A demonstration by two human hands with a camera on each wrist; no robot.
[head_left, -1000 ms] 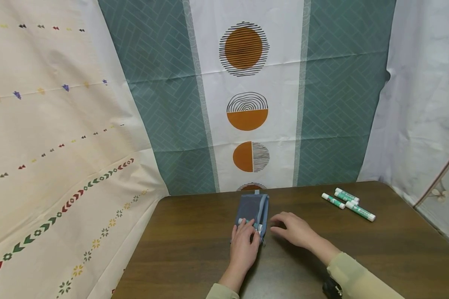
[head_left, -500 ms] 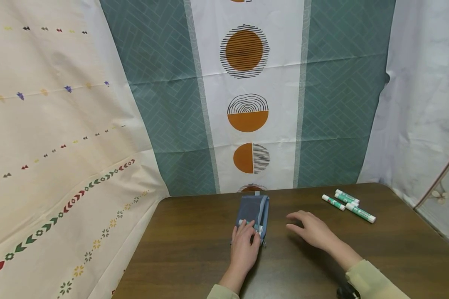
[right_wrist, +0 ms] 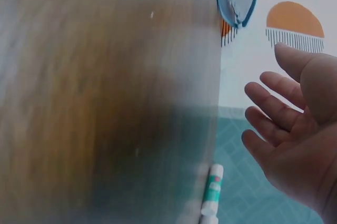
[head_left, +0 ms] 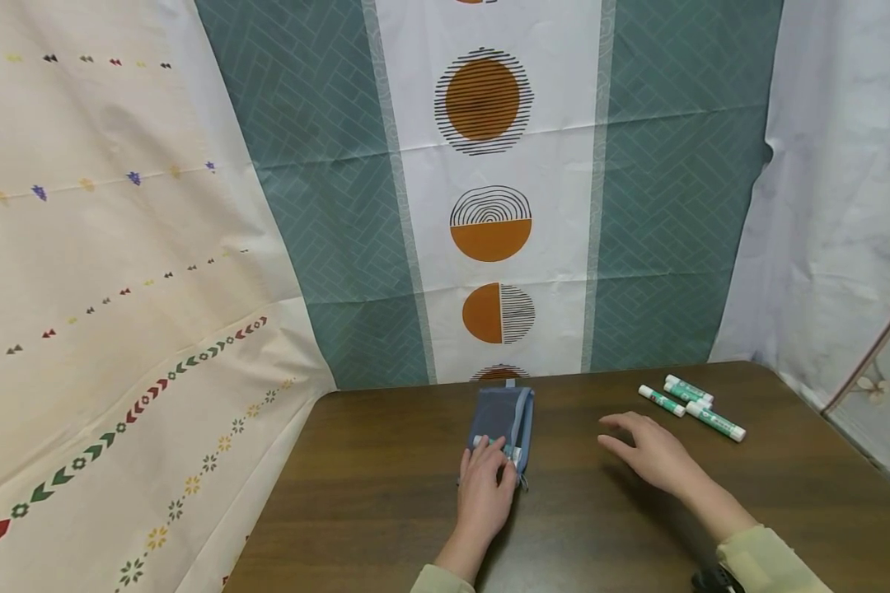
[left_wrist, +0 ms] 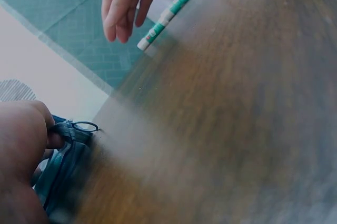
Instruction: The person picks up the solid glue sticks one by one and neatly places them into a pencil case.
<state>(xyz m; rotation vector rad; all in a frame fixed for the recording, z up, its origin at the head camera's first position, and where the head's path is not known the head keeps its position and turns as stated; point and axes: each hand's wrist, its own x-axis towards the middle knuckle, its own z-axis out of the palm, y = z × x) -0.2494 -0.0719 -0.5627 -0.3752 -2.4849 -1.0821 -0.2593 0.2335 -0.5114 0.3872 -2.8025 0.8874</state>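
A blue-grey zip pouch (head_left: 497,412) lies on the table, its zipper side to the right. My left hand (head_left: 484,494) holds its near part, fingers bent over the fabric. Beneath those fingers shows a white-ended glue stick (head_left: 516,454) at the pouch's opening. In the left wrist view a zipper pull ring (left_wrist: 85,126) sticks out beside my fingers. My right hand (head_left: 656,453) hovers over the table between pouch and loose glue sticks, holding nothing, fingers loosely bent and thumb apart, as the right wrist view also shows. Nearest to it lies a green-and-white glue stick (head_left: 662,401).
Several loose glue sticks lie together at the back right, among them a longer one (head_left: 715,422). The dark wooden table (head_left: 356,494) ends at a patterned curtain (head_left: 504,247) behind. Pale cloths hang at the left and right sides.
My right hand has moved from beside the pouch to the right, towards the loose glue sticks. The left hand and the pouch have stayed in place.
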